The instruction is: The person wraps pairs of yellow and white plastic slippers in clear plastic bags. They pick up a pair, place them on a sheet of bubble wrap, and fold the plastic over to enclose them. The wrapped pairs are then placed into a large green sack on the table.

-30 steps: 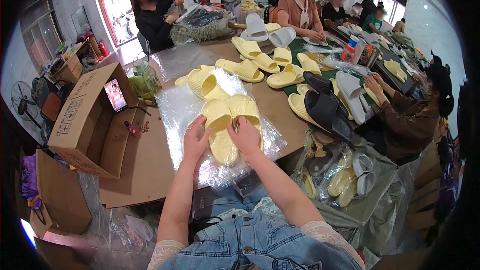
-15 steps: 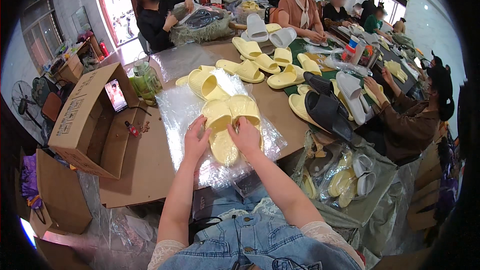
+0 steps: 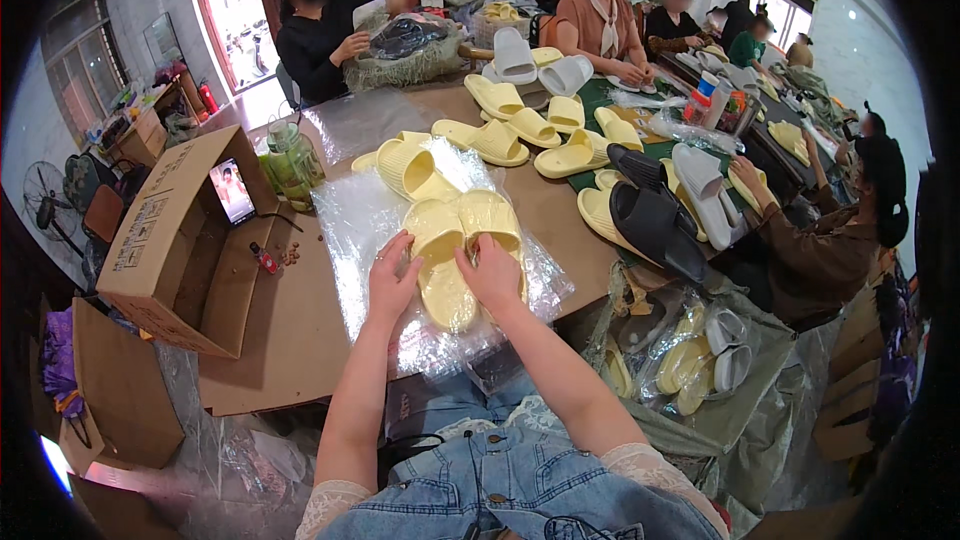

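A pair of pale yellow slide slippers lies side by side in front of me on clear plastic bags (image 3: 352, 285). My left hand (image 3: 393, 278) grips the outer edge of the left slipper (image 3: 446, 285), its fingers at the strap. My right hand (image 3: 489, 273) is closed on the right slipper (image 3: 487, 211), fingers at the strap opening and thumb near the gap between the two. That hand covers much of the right sole. Another yellow slipper (image 3: 412, 172) rests just beyond the pair, on the same bags.
At left stands an open cardboard box (image 3: 170, 250) with a lit phone (image 3: 232, 190); a glass jar (image 3: 291, 165) is behind it. More yellow slippers (image 3: 497, 143), black slippers (image 3: 655, 215) and grey ones (image 3: 703, 185) lie to the right. A co-worker (image 3: 825, 230) sits at right.
My hands and the slipper pair stay in place. At the far left, the co-worker in black has raised an arm and reached over the bundle. The co-worker at right has moved a hand.
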`<state>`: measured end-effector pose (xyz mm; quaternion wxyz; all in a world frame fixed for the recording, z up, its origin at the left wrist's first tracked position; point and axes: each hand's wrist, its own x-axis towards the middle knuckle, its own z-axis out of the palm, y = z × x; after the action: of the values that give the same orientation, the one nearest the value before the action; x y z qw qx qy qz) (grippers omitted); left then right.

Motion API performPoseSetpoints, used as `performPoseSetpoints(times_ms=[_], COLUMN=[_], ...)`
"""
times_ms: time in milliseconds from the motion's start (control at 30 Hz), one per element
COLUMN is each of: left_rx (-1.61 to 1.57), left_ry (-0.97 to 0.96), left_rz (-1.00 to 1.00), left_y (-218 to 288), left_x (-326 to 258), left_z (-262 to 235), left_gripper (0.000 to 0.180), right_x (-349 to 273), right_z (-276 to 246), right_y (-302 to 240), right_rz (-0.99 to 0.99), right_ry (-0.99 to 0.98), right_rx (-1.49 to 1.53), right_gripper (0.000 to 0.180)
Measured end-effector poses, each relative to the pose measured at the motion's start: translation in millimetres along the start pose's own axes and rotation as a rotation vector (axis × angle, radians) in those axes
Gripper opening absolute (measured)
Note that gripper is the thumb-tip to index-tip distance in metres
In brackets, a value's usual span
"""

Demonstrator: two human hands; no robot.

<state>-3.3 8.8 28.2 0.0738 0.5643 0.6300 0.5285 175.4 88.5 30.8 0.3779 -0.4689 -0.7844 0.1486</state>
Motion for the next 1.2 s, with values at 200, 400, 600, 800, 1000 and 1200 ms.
performPoseSetpoints(times_ms=[200,400,600,800,1000,1200], left_rx=[0.007,-0.017,0.018,-0.009,0.007,-0.002], left_ry=[-0.002,-0.001,-0.004,-0.003,-0.009,-0.004], left_rz=[0.001,-0.015,0.000,-0.008,0.000,-0.010], left_y=[-1.7,-1.3,-0.9,1.1,-0.2,1.2], left_x=[-1.0,-0.8,-0.6,-0.6,0.1,-0.4], left_z=[-0.8,0.7,-0.5,-0.5,-1.4,-0.7], left_gripper=[0.043,0.043,0.043,0.043,0.043,0.043], right_x=[0.0,-0.1,-0.4,0.1,0.1,0.1], right_z=[-1.1,2.4,2.2,-1.7,2.5,3.7], right_y=[-1.4,2.1,2.2,-1.4,2.1,2.7], right_rz=[-0.007,-0.007,-0.008,0.028,0.008,-0.012], right_ry=[-0.008,0.005,0.003,-0.043,-0.017,0.012], right_rx=[-0.002,0.012,-0.001,0.018,0.010,0.014], right_gripper=[0.039,0.039,0.040,0.040,0.040,0.041])
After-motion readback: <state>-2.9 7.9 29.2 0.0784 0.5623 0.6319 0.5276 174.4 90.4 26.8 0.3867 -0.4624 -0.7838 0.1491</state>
